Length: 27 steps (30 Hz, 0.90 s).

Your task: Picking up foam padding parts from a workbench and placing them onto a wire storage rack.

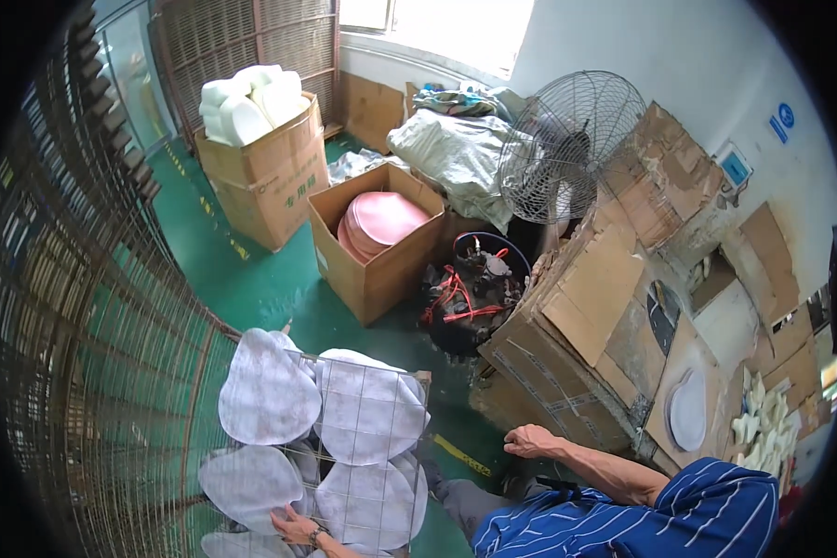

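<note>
Flat, rounded, mottled grey-white pads (270, 389) lie in rows on a wire mesh rack (324, 463) at the lower left. My left hand (296, 527), with a band round its wrist, has its fingers closed at the lower right edge of one grey-white pad (249, 485). Some of that grip is hidden. Off to the right, my right hand (530, 442) hangs in the air with its fingers curled in. Nothing shows in it. It is nearest to the side of a large cardboard-covered box (549, 372).
Tall wire racks (112, 372) curve along the left. Ahead stand a carton of pink rounded pieces (372, 279), a carton of white foam pieces (260, 191), a dark tub with red cords (474, 293) and a caged fan (577, 139). A single pad (687, 410) lies on cardboard at right.
</note>
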Motion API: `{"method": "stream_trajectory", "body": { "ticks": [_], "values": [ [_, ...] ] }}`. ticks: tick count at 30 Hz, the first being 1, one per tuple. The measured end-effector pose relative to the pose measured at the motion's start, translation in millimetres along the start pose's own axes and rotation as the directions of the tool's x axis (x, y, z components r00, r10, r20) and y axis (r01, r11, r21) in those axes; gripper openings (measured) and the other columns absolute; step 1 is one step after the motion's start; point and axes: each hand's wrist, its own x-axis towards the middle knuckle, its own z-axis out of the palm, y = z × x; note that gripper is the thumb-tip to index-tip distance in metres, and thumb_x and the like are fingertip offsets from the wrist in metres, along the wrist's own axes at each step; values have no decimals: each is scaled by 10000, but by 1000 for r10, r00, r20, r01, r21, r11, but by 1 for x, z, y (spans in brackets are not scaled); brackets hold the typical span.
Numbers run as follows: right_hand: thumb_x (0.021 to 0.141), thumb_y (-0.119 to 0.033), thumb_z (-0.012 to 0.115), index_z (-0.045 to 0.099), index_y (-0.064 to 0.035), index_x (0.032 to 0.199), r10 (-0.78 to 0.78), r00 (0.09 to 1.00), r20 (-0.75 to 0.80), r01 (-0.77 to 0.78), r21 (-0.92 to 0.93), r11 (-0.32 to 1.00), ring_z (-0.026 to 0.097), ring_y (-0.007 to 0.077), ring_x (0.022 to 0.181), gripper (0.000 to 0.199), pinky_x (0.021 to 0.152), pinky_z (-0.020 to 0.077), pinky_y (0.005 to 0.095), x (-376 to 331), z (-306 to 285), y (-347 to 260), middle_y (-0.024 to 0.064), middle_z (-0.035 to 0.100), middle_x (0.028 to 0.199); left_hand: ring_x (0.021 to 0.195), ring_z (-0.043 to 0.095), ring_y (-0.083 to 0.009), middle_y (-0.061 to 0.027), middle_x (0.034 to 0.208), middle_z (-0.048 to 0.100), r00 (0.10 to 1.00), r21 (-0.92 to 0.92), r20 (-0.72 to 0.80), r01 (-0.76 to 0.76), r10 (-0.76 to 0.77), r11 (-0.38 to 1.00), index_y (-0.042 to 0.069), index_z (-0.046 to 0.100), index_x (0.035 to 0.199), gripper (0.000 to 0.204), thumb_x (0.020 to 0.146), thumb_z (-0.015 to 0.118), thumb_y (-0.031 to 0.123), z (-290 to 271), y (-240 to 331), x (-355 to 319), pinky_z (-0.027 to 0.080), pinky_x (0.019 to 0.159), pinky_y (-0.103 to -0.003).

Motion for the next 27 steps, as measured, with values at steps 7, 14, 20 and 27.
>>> {"method": "stream_trajectory", "body": {
  "ticks": [7,14,20,27],
  "values": [
    [920,-384,582,706,-105,1213,36,995,-89,-22,157,987,683,382,1015,423,885,537,470,-15,21,29,177,732,1075,1356,396,-400,-220,1466,431,980,-76,-196,20,-35,997,23,402,1472,738,927,647,456,18,-13,5,320,1088,-567],
    [907,-370,575,703,-106,1225,32,991,-127,-4,214,977,683,382,1038,433,926,533,481,-21,41,80,160,734,1099,1254,528,-457,-193,1308,610,883,57,-309,-354,354,933,66,571,1336,666,861,667,524,-1,-13,-13,394,1034,-631],
    [901,-357,563,711,-106,1202,151,981,-122,-120,228,966,681,387,1039,419,914,535,484,-53,55,123,189,726,1101,967,671,-408,-166,1202,672,958,77,-65,-274,279,959,101,638,1249,391,971,552,362,-7,-3,-4,494,925,-548],
    [886,-342,581,715,-81,1197,180,971,-160,-120,324,938,668,389,1075,427,928,525,464,-73,79,141,207,717,1129,990,663,-376,-185,1210,664,934,11,-288,-218,212,976,70,615,1280,398,991,556,338,9,7,-30,498,935,-500]
  ]
}}
